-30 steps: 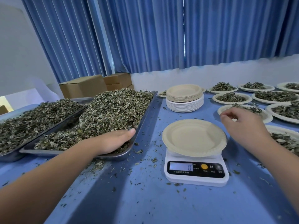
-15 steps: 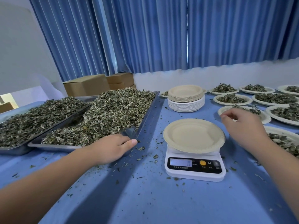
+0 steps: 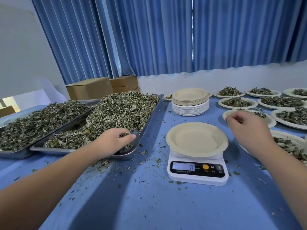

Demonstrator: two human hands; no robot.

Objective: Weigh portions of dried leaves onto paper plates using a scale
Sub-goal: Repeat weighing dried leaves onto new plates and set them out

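Observation:
An empty beige paper plate [image 3: 196, 139] sits on a white digital scale [image 3: 197, 171] whose display reads 0. Left of it a metal tray [image 3: 146, 123] holds a big heap of dried leaves [image 3: 119, 112]. My left hand [image 3: 114, 140] is at the tray's near right corner, fingers curled round a clump of leaves. My right hand [image 3: 247, 128] hovers just right of the scale plate, fingers loosely curled, holding nothing that I can see.
A second leaf tray [image 3: 25, 127] lies far left. A stack of paper plates [image 3: 190, 102] stands behind the scale. Several filled plates [image 3: 237, 102] cover the right side. Cardboard boxes [image 3: 89, 87] sit behind the trays. Leaf crumbs litter the blue tablecloth [image 3: 149, 196].
My left hand, flat at the tray's edge before, has curled into the leaves and grabbed a clump. My right hand has stayed beside the scale plate.

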